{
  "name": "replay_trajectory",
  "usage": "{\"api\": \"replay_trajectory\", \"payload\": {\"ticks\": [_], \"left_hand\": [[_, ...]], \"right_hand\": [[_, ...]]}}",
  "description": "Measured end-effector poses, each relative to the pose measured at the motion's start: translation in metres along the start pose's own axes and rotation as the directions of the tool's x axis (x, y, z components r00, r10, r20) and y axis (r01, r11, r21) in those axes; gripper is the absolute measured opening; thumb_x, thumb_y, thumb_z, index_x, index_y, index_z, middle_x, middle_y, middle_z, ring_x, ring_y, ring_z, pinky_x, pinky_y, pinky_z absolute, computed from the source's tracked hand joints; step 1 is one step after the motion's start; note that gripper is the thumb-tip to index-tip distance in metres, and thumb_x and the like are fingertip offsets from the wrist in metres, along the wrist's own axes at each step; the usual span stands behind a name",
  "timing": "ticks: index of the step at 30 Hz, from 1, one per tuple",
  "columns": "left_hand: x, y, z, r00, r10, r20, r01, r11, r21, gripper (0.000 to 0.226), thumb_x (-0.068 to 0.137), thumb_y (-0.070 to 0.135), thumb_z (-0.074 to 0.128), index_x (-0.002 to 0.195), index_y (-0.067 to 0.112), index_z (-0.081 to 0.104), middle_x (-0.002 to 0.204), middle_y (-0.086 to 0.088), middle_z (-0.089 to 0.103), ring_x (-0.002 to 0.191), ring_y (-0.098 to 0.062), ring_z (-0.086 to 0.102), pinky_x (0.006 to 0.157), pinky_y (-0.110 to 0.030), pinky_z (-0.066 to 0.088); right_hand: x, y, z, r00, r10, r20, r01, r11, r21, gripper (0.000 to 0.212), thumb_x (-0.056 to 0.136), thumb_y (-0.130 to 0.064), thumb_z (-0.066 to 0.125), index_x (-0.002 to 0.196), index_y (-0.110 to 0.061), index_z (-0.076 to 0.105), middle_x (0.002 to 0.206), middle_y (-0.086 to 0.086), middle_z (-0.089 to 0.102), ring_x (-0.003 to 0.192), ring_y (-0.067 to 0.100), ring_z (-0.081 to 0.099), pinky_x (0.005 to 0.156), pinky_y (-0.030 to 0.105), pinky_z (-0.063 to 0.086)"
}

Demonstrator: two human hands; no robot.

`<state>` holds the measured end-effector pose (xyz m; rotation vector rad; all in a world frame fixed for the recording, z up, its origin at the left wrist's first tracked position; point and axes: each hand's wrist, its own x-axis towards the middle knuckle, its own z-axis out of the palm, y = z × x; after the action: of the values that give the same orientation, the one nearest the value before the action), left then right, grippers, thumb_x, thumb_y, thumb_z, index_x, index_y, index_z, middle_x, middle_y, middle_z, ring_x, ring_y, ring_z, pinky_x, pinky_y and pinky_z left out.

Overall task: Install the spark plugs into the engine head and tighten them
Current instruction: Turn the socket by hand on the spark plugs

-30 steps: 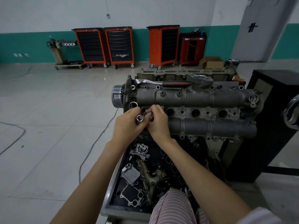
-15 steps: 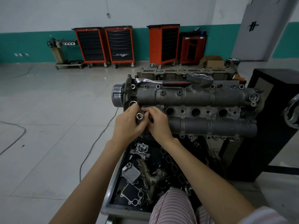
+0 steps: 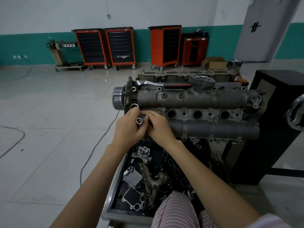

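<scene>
The wall (image 3: 148, 12) is white on top and green below. Orange tool carts (image 3: 105, 46) stand along it. The floor (image 3: 49, 112) has shiny grey tiles. A cardboard box (image 3: 213, 63) sits nearby.

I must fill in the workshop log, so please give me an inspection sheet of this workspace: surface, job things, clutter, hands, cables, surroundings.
Surface: engine head on a stand, above a black parts tray.
Job's things: shiny socket held at the leftmost plug hole; three open plug holes to its right; ratchet lying on top of the head. Spark plug: not visible.
Clutter: loose castings and gaskets in the tray.
Hands: left hand grips the socket; right hand pinches at its far end.
Cables: one cable on the floor beside the stand.
Surroundings: orange tool carts along the wall, cardboard box.
</scene>
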<state>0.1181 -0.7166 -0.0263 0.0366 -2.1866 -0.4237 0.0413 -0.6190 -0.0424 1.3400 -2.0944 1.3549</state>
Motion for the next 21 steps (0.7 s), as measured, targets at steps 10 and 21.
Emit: {"api": "replay_trajectory", "payload": {"ticks": [10, 21], "left_hand": [[0.007, 0.007, -0.002, 1.000, -0.001, -0.015, 0.001, 1.000, 0.011, 0.048, 0.084, 0.018, 0.068, 0.059, 0.016, 0.027, 0.051, 0.008, 0.027, 0.044, -0.017, 0.030, 0.044, -0.025, 0.021], [0.004, -0.002, -0.006, 0.998, -0.025, 0.062, 0.027, 0.999, -0.032, 0.035, 0.086, 0.017, 0.063, 0.073, 0.016, 0.031, 0.061, 0.015, 0.032, 0.054, -0.012, 0.034, 0.048, -0.013, 0.021]], "right_hand": [[0.002, -0.004, 0.007, 0.975, 0.148, -0.165, -0.135, 0.987, 0.087, 0.012, 0.080, -0.003, 0.063, 0.085, 0.001, 0.053, 0.090, 0.010, 0.054, 0.077, 0.019, 0.052, 0.071, 0.042, 0.047], [0.001, -0.002, -0.002, 0.999, -0.005, 0.034, 0.006, 0.999, -0.042, 0.040, 0.086, -0.001, 0.053, 0.126, -0.004, 0.054, 0.126, 0.009, 0.057, 0.116, 0.021, 0.053, 0.097, 0.027, 0.041]]}}
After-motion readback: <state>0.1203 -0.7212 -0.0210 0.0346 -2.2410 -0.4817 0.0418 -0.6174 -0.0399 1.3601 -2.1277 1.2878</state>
